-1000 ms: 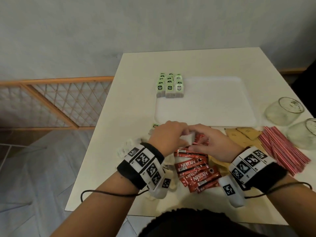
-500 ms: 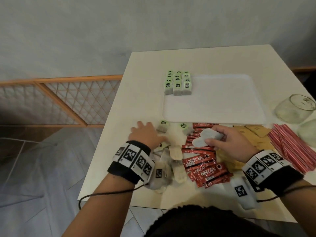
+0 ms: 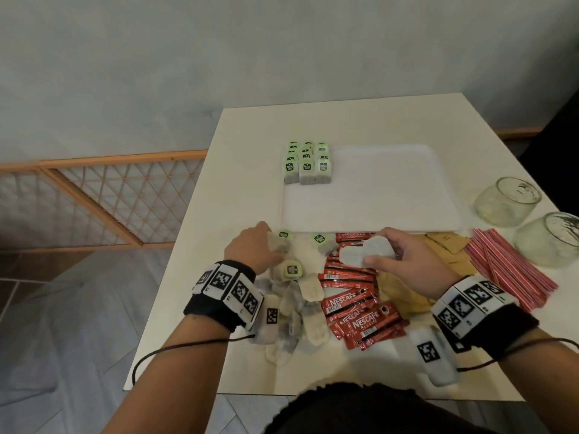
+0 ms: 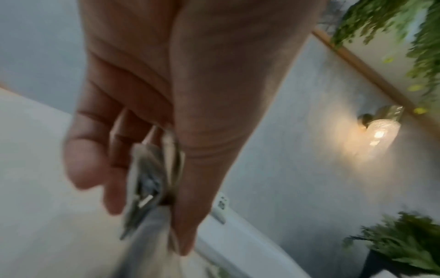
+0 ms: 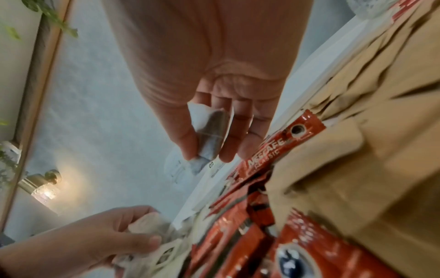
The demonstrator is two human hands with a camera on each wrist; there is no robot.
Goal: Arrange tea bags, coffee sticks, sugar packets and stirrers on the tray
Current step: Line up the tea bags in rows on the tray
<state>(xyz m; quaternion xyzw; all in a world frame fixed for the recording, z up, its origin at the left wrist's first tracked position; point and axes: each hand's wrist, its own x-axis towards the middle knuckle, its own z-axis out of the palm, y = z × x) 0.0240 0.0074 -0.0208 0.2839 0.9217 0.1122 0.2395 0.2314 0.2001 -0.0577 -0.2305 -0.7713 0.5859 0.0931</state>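
A white tray [image 3: 391, 195] lies mid-table with rows of green-tagged tea bags [image 3: 306, 166] standing in its far left corner. My right hand [image 3: 380, 256] holds a small stack of tea bags [image 3: 365, 253] above the red coffee sticks [image 3: 360, 308]; in the right wrist view thumb and fingers pinch these tea bags [image 5: 210, 135]. My left hand [image 3: 266, 249] pinches a tea bag [image 4: 152, 180] out of the loose tea bag pile [image 3: 297, 296]. Brown sugar packets [image 3: 445, 245] and red striped stirrers [image 3: 507, 270] lie to the right.
Two glass jars [image 3: 507, 198] stand at the table's right edge. A wooden lattice fence [image 3: 94, 198] runs left of the table, close to its left edge. The tray's middle and right part hold nothing.
My hands were together over the coffee sticks; they have parted. The left hand went left into the loose tea bags, and the right hand rose slightly with its stack of tea bags.
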